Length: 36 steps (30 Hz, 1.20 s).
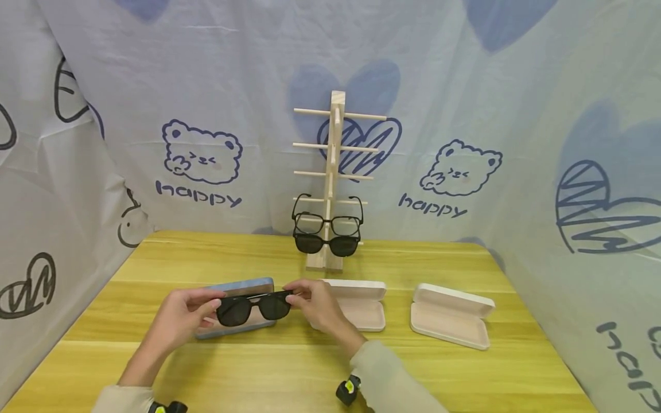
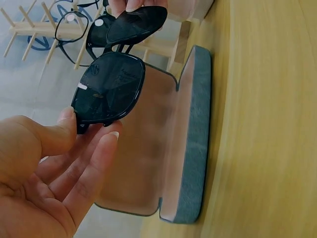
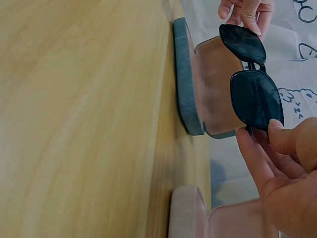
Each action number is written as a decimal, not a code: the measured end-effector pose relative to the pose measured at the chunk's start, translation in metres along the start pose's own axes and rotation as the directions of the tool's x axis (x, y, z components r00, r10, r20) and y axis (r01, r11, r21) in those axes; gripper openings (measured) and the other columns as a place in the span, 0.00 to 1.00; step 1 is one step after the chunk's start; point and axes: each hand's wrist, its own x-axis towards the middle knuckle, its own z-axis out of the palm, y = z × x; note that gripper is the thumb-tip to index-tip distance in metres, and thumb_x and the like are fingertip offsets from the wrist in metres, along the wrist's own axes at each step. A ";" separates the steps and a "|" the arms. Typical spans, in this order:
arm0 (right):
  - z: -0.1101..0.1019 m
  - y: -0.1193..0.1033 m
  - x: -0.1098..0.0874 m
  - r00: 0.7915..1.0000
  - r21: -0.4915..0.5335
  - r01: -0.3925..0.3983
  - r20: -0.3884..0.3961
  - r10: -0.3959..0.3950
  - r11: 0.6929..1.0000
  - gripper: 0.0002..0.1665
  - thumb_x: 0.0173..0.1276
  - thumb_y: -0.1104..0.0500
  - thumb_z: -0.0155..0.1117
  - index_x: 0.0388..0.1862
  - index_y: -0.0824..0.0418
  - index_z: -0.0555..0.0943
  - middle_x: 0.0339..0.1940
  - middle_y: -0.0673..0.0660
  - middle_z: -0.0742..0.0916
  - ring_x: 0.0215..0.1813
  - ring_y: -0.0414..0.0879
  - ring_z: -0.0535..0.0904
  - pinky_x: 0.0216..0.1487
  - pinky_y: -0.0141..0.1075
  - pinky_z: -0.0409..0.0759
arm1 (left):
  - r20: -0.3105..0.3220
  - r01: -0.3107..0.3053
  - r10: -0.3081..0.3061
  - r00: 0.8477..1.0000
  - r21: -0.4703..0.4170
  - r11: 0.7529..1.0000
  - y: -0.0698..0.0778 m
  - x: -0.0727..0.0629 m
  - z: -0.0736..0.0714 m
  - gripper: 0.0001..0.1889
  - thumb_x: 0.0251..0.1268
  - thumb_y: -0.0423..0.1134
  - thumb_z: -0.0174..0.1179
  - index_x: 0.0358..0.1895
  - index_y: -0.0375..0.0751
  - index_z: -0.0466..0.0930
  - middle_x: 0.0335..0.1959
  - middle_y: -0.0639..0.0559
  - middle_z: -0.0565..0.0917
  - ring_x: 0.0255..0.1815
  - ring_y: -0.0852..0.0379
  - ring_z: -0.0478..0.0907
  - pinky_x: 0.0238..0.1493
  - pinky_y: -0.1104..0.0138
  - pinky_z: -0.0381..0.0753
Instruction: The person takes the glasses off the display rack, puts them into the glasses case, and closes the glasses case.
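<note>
Left hand: I've got this hand (image 1: 183, 314) pinching the left end of the sunglasses, thumb on the near face.
Right hand: this one (image 1: 321, 305) pinches the right end; both grips are loaded with the same pair.
Black sunglasses: strung between the two hands (image 1: 254, 300), lenses facing me, held up in front of the blue-grey case's lined inside; wrist views show them apart from its lining.
Long axis: runs hand to hand, roughly parallel with the blue-grey case's long side; key relation, I judge.
Nearer hand: left, level with the blue-grey case's left end; right sits just past its right end.
Blue-grey glasses case: lid up (image 2: 194, 144), pinkish lining bare to me, on the table (image 1: 248, 378).
White cases: nearer one (image 1: 364, 298) just right of the blue-grey case, farther one (image 1: 451, 314) well right; both lids up.
Wooden rack: behind and right of the blue-grey case (image 1: 338, 103), carrying clear-lens glasses (image 1: 327, 220) above dark-lens glasses (image 1: 343, 246).
</note>
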 end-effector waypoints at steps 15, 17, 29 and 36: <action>0.013 0.004 0.010 1.000 -0.079 0.013 0.014 -0.012 0.997 0.12 0.72 0.67 0.67 0.52 0.67 0.88 0.41 0.62 0.92 0.42 0.54 0.91 0.40 0.26 0.85 | 0.026 0.035 -0.035 0.999 0.003 0.999 -0.014 0.001 -0.007 0.16 0.73 0.28 0.61 0.61 0.27 0.82 0.55 0.27 0.85 0.30 0.57 0.88 0.32 0.63 0.90; 0.014 0.005 0.011 1.000 -0.083 0.014 0.016 -0.013 0.996 0.12 0.71 0.67 0.67 0.51 0.67 0.88 0.42 0.62 0.92 0.43 0.53 0.91 0.41 0.27 0.86 | 0.026 0.029 -0.030 0.999 0.005 1.000 -0.015 0.001 -0.008 0.17 0.73 0.28 0.61 0.61 0.26 0.81 0.55 0.27 0.85 0.30 0.57 0.88 0.32 0.63 0.90; 0.022 0.007 0.015 1.000 -0.099 0.003 0.017 -0.001 0.995 0.12 0.70 0.69 0.68 0.50 0.65 0.88 0.44 0.61 0.92 0.45 0.50 0.90 0.46 0.29 0.86 | -0.001 0.051 -0.051 0.999 0.029 0.998 -0.021 0.002 -0.010 0.17 0.72 0.29 0.63 0.61 0.26 0.81 0.50 0.32 0.87 0.27 0.59 0.85 0.29 0.65 0.86; 0.027 0.010 0.019 1.000 -0.101 -0.010 0.004 0.011 0.995 0.11 0.70 0.68 0.69 0.50 0.65 0.88 0.43 0.61 0.92 0.43 0.49 0.89 0.45 0.29 0.86 | -0.027 0.067 -0.067 0.997 0.025 0.997 -0.028 0.003 -0.012 0.17 0.71 0.30 0.65 0.58 0.24 0.83 0.47 0.31 0.89 0.29 0.60 0.88 0.30 0.66 0.89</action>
